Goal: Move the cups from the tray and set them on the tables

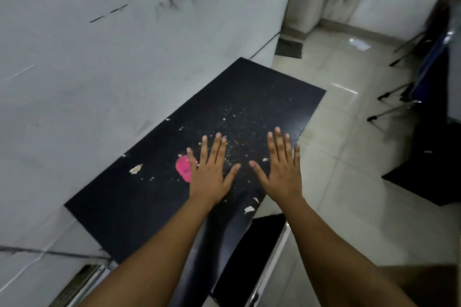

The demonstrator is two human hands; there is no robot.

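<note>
A black table (154,207), its top chipped and speckled with pale flecks and a pink patch (183,168), is standing against the white wall (99,57). The left hand (209,172) and right hand (282,169) are hovering palms-down over it, fingers spread, holding nothing.

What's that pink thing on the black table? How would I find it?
Find the long black table standing against the white wall. Two open hands are spread over it; look just beside the little finger of the left hand. The pink patch lies flat there, the only bright colour among small pale flecks and scraps.
</note>
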